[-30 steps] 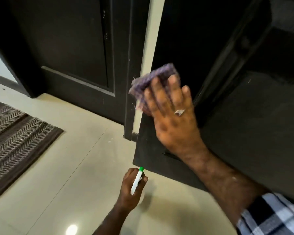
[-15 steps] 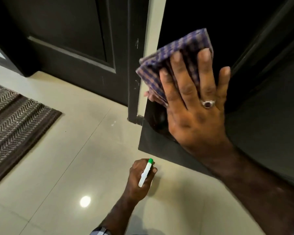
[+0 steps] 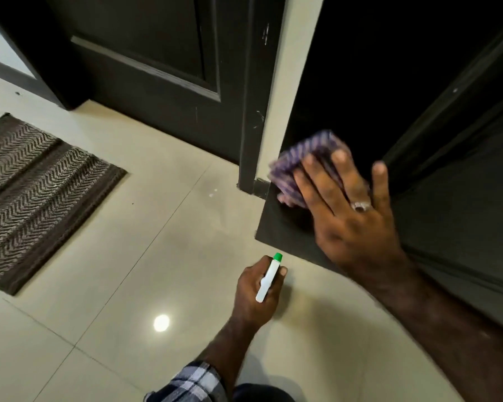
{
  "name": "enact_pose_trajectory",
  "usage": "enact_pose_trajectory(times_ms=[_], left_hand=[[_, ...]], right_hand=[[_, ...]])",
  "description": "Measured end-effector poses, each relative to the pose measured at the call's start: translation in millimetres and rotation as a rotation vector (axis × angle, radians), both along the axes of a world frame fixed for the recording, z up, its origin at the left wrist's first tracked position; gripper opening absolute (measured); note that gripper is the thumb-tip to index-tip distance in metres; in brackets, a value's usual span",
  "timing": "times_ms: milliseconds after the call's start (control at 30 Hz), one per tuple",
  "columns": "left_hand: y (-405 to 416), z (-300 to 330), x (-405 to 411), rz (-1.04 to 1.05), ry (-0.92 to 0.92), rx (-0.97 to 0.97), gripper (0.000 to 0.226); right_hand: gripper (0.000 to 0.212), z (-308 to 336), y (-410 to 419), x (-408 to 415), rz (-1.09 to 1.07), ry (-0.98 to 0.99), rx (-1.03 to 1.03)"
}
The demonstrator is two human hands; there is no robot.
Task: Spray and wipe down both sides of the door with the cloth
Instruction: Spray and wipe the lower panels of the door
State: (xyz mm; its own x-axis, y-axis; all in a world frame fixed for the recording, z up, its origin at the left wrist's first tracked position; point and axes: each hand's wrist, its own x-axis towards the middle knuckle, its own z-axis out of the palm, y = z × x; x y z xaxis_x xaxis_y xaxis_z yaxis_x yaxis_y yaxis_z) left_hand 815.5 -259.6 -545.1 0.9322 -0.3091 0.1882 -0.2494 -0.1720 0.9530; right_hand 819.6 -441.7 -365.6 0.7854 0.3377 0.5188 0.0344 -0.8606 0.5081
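The dark open door (image 3: 374, 91) fills the right side, its bottom corner just above the floor. My right hand (image 3: 348, 210) lies flat with straight fingers on a folded purple checked cloth (image 3: 299, 158), pressing it against the door's lower edge part. Below, near the floor, my left hand (image 3: 256, 291) grips a white spray bottle with a green tip (image 3: 269, 278); only the bottle's top shows past my fingers.
A second dark door (image 3: 146, 53) and its frame (image 3: 253, 111) stand at the back left. A brown zigzag doormat (image 3: 32, 195) lies on the pale tiled floor (image 3: 128, 285) at left.
My right hand has slid the cloth down the door, from higher up to near the bottom corner. My left hand has kept hold of the bottle low by the floor.
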Motion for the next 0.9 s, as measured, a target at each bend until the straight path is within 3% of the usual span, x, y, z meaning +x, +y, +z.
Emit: enact_pose_trajectory(times_ms=[67, 133, 300, 400, 600, 700, 800, 900], left_hand=[[2, -3, 0, -0.013, 0.032, -0.010, 0.034], [4, -8, 0, -0.008, 0.067, -0.013, 0.035], [4, -7, -3, 0.016, -0.011, 0.010, 0.028], [1, -7, -2, 0.044, -0.066, 0.086, 0.025], [-1, -13, -2, 0.075, -0.030, 0.069, 0.031], [0, -16, -1, 0.068, -0.049, 0.078, 0.033], [2, -17, 0, 0.045, -0.063, 0.081, 0.022], [3, -17, 2, 0.028, -0.074, 0.074, 0.021]], right_hand=[[0.067, 2, 18, 23, 0.027, -0.100, 0.066], [0.067, -22, 29, 33, 0.060, -0.071, -0.014], [0.069, -143, -13, -8, 0.135, 0.397, -0.297], [0.064, -152, -36, -32, 0.133, 0.508, -0.272], [0.065, -83, -3, -2, 0.076, 0.186, -0.029], [0.065, -108, 23, 28, 0.141, 0.097, -0.017], [0.074, -182, 21, 19, 0.183, 0.296, -0.129], [0.071, -216, -1, -2, 0.179, 0.502, -0.052]])
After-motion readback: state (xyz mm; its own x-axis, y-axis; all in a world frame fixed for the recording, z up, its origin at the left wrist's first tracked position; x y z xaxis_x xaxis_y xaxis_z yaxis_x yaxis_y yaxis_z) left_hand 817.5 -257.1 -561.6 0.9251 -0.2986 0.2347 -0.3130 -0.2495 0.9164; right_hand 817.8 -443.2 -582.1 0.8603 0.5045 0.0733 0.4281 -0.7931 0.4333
